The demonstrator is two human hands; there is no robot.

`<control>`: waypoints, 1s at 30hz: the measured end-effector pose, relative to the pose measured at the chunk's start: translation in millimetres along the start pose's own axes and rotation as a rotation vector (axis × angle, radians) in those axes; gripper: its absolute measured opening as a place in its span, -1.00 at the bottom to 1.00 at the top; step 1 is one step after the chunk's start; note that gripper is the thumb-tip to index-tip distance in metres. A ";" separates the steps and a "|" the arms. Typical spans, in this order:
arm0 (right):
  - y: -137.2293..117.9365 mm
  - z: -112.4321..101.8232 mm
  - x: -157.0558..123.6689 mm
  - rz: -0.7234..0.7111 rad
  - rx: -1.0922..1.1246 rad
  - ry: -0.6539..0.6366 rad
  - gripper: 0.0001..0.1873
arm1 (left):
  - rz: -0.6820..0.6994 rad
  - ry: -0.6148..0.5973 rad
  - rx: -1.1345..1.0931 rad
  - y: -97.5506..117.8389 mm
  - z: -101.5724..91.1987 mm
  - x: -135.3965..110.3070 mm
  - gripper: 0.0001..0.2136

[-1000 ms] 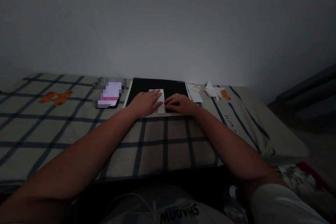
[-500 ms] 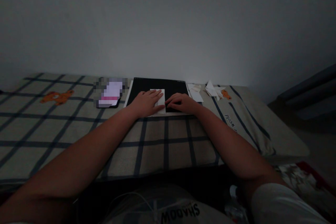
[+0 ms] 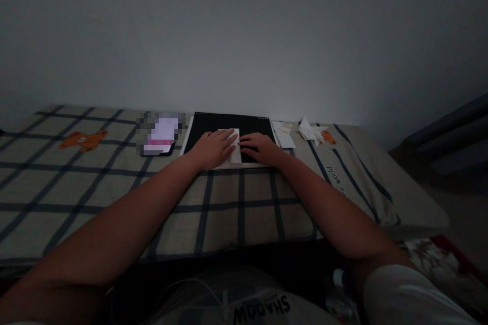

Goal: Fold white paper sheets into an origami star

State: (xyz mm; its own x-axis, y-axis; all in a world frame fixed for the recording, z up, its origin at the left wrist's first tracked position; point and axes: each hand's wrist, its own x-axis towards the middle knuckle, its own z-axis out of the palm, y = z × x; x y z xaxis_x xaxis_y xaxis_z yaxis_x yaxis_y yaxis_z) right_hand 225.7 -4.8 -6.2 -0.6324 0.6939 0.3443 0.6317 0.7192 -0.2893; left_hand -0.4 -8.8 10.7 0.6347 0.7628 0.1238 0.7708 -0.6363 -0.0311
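Note:
A white sheet of paper, folded narrow, lies on a black board with a pale edge. My left hand rests flat over the paper's left part and covers much of it, fingers stretched out. At the paper's right edge is my right hand, its fingers slightly apart and their tips at or just beside the paper. Whether those tips touch it I cannot tell. Neither hand grips anything.
A phone with a lit, blurred screen lies left of the board on the checked cloth. To the right are white paper pieces and a folded paper shape. A pale wall stands behind. Below right is a clear plastic bottle.
My right hand's fingers have spread a little and moved slightly up along the paper's right edge. My left thumb has drawn slightly up and inward on the paper.

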 end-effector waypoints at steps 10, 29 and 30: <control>0.8 1.3 -0.3 0.018 -0.029 0.011 -0.68 | 0.055 -0.012 0.034 -4.8 3.5 4.2 -0.47; 17.3 7.2 -0.1 0.085 0.008 0.094 -0.54 | 0.141 -0.083 -0.090 -5.3 1.7 3.4 -0.48; 17.8 7.8 0.1 0.086 0.014 0.097 -0.54 | 0.139 -0.073 -0.084 -5.4 2.7 3.6 -0.48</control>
State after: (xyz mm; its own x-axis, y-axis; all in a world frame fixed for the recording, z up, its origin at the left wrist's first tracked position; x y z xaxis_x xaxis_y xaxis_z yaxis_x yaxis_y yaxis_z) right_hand 233.4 8.4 -18.2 -0.5292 0.7469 0.4026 0.6752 0.6581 -0.3333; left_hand -2.2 -2.2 8.6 0.7398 0.6709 0.0513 0.6696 -0.7416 0.0409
